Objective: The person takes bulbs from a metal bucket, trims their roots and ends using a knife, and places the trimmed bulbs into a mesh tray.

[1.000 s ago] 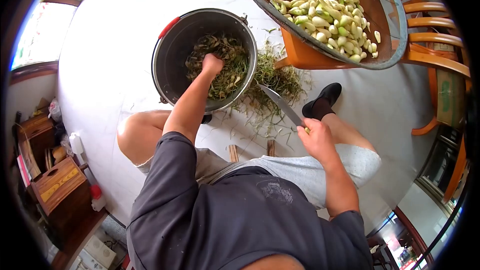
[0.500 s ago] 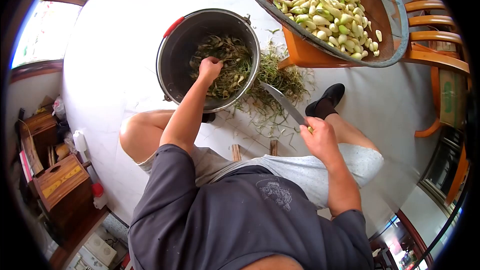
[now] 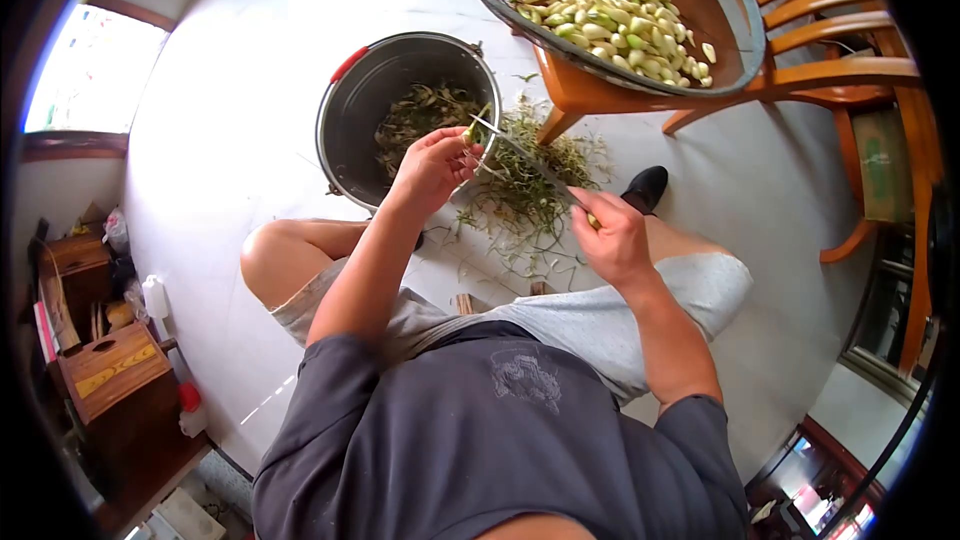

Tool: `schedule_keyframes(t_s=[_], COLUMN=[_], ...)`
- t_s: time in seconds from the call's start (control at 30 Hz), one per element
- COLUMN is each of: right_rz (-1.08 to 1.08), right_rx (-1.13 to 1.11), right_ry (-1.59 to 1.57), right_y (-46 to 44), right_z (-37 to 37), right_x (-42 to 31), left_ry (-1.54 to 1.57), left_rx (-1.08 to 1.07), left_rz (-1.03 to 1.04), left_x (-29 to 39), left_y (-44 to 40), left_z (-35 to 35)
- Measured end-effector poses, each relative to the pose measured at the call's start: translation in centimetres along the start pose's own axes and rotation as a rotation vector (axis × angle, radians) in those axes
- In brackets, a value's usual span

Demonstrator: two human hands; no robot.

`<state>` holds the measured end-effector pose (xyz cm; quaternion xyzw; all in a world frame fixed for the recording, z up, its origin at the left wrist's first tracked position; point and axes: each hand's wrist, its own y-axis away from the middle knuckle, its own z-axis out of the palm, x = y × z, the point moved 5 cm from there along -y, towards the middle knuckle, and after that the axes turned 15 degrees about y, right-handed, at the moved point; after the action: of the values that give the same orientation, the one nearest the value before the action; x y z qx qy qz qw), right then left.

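My left hand (image 3: 437, 167) pinches a small onion-like bulb (image 3: 473, 130) with a green stem, over the right rim of the metal bucket (image 3: 326, 140). A long-bladed knife (image 3: 540, 168) is gripped by its handle in my right hand (image 3: 612, 237). Its blade points up and left, with the tip at the bulb; whether it touches cannot be made out. Untrimmed bulbs with stringy stalks (image 3: 425, 115) lie in the bucket. Green trimmings (image 3: 525, 185) are heaped on the floor beside it, below the blade.
A round mesh basket (image 3: 752, 35) of peeled white-green bulbs (image 3: 620, 15) rests on a wooden chair (image 3: 580, 92) at upper right. My shod foot (image 3: 648, 186) is right of the trimmings. Wooden boxes (image 3: 115, 365) stand at far left.
My left hand has come out of the bucket toward me and right, now with a bulb in its fingers. The knife has moved up-left to meet it. The whole view has shifted slightly.
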<state>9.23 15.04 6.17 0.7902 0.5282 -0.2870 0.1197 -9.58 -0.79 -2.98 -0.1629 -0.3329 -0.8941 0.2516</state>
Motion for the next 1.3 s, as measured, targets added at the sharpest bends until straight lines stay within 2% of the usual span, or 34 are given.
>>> schedule_keyframes(t_s=[0.23, 0.53, 0.63, 0.67, 0.73, 0.83, 0.97, 1.07, 1.13, 1.3], right_rz=[-0.119, -0.092, 0.053, 0.176, 0.262, 0.27, 0.286, 0.301, 0.36, 0.188], right_rx=[0.076, 0.02, -0.107, -0.301, -0.272, -0.133, -0.117, -0.105, -0.126, 0.037], right_ry=[0.121, 0.162, 0.244, 0.354, 0.323, 0.22, 0.081, 0.06, 0.029, -0.13], right_y=[0.4, 0.9, 1.3, 1.4, 1.7, 1.7, 1.1, 0.7, 0.7, 0.7], right_z=[0.0, -0.1, 1.5, 1.7, 0.5, 0.0, -0.2, -0.3, -0.8, -1.3], right_x=[0.2, 0.9, 4.7, 6.4, 6.7, 6.3, 5.2, 4.9, 4.4, 2.8], left_ry=[-0.113, -0.24, -0.156, -0.142, -0.108, -0.047, 0.025, -0.127, -0.066, 0.057], left_rx=[0.002, -0.082, -0.12, -0.134, -0.162, -0.134, -0.118, -0.002, 0.01, -0.121], left_rz=[-0.081, -0.077, -0.131, -0.113, -0.07, -0.116, -0.128, -0.011, 0.002, -0.019], left_x=[-4.1, -4.6, -4.5, -4.3, -3.7, -3.6, -4.3, -3.9, -3.8, -3.9], left_y=[2.1, 1.7, 1.7, 1.7, 1.8, 2.4, 1.3, 0.7, 0.5, 0.2], left_z=[3.0, 3.1, 3.0, 3.2, 3.8, 5.0, 3.8, 1.9, 1.7, 1.6])
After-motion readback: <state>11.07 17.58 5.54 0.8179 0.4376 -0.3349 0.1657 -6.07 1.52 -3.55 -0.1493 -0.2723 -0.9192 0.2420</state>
